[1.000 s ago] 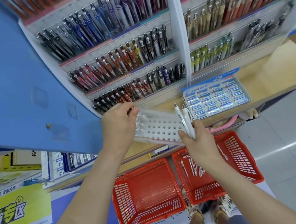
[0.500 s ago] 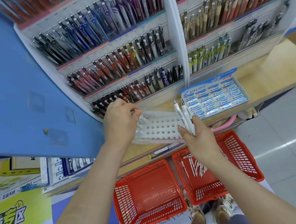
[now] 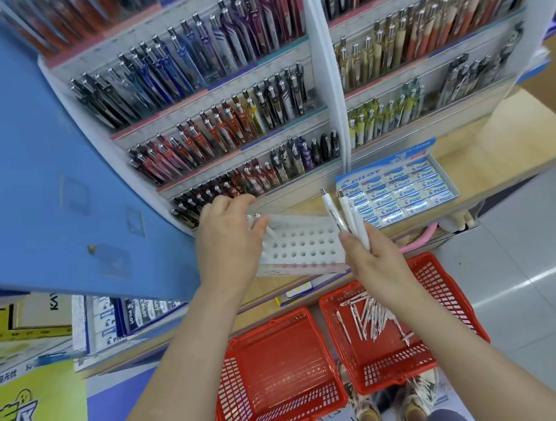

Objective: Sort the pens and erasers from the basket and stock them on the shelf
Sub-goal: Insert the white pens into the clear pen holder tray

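Note:
My right hand (image 3: 374,262) grips several white pens (image 3: 345,213), tips up, above the right red basket (image 3: 448,281), which holds several more white pens (image 3: 373,317). My left hand (image 3: 228,239) reaches over the left end of a white perforated pen holder (image 3: 304,245) on the wooden shelf, its fingertips at a pen standing in a hole; the grip itself is hidden. A blue Pilot box of erasers (image 3: 401,190) lies on the shelf just right of the holder.
An empty red basket (image 3: 276,375) stands on the floor to the left of the full one. Tiered racks of pens (image 3: 227,130) rise behind the shelf. A blue panel (image 3: 25,168) juts out at left. My shoes (image 3: 389,404) are below the baskets.
My left hand has shifted slightly toward the left end of the holder. My right hand keeps holding the white pens in about the same place.

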